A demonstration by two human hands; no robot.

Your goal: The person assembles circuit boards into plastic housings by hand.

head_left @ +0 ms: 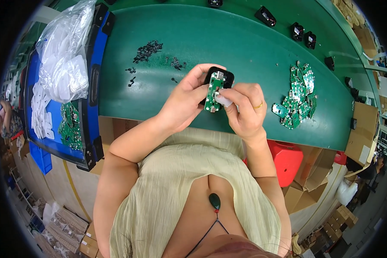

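Note:
My left hand (pixel 185 98) is closed round a black plastic casing (pixel 230 77), with its thumb along a green circuit board (pixel 212 92) that lies over the casing's opening. A silvery connector shows at each end of the board. My right hand (pixel 246 105) pinches a small whitish, translucent piece (pixel 223 100) against the board's right side; its exact kind I cannot make out. A ring is on one finger of that hand. Both hands are over the near part of the green table.
A heap of circuit boards (pixel 300 96) lies to the right on the green table (pixel 193 34). Small black parts (pixel 148 51) are scattered left of centre. Black casings (pixel 265 16) line the far shelf. At left, a blue bin (pixel 96 64) holds plastic bags (pixel 69 56), white pieces and boards.

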